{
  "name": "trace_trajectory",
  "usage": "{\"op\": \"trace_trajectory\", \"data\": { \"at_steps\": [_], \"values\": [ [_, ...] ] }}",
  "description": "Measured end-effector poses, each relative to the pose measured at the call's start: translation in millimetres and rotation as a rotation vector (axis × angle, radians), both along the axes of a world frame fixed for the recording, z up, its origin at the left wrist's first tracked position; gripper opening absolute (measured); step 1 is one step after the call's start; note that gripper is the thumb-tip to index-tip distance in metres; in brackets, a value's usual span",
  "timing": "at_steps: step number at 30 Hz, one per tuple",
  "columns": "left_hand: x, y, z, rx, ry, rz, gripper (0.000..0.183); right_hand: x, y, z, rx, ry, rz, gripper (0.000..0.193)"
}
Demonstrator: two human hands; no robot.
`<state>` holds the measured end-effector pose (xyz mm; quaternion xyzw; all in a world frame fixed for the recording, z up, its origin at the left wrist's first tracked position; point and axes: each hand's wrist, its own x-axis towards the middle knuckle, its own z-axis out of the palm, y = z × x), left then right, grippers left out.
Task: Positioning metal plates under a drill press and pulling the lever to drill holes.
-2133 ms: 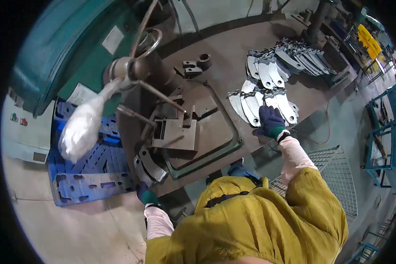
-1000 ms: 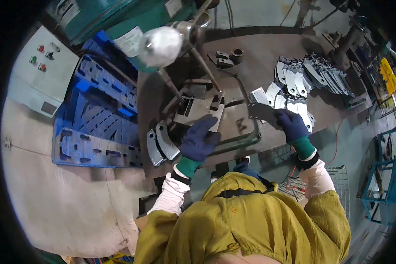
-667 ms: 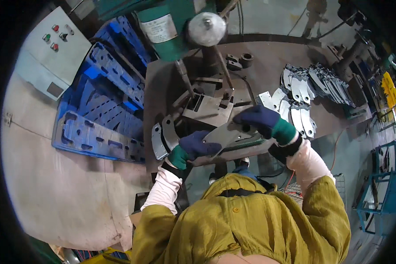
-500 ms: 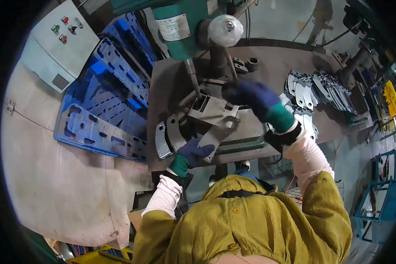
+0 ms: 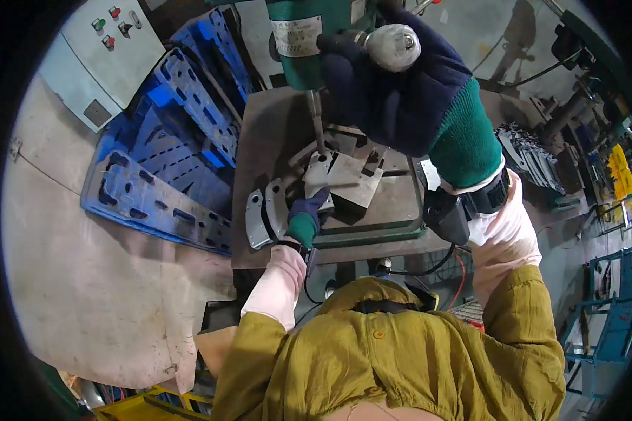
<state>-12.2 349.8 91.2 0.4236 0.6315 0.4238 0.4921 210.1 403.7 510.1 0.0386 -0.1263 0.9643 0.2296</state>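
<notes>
A green drill press (image 5: 293, 38) stands at the far side of the bench, its drill bit (image 5: 317, 126) pointing down at a metal jig (image 5: 354, 179). My left hand (image 5: 307, 209), in a dark blue glove with a green cuff, grips the near end of a curved metal plate (image 5: 320, 175). The plate lies at the left of the jig, under the bit. High up beside the white-wrapped hub (image 5: 393, 48), my right hand (image 5: 400, 84) is closed, in the same kind of glove, round the feed lever. That lever is hidden behind the glove.
Two curved plates (image 5: 258, 221) lie left of my left hand. Several more plates (image 5: 530, 154) are piled at the right of the bench. Blue plastic pallets (image 5: 154, 203) and a control box (image 5: 102, 59) stand to the left. The bench edge (image 5: 260, 261) is close to me.
My left hand has moved the plate up and left, from in front of the jig to under the bit. My right hand has risen with the lever, toward the hub.
</notes>
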Motion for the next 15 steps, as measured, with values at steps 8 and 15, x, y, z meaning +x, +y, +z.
{"op": "trace_trajectory", "data": {
  "at_steps": [8, 15],
  "values": [
    [20.2, 19.0, 54.8, -0.304, -0.596, 0.293, 0.026, 7.0, -1.9, 0.3, 0.008, -0.085, -0.085, 0.055],
    [16.6, 13.2, 55.6, -0.268, -0.509, 0.296, 0.043, 5.7, -15.6, -47.2, 0.134, -0.244, -0.238, 0.036]
  ]
}}
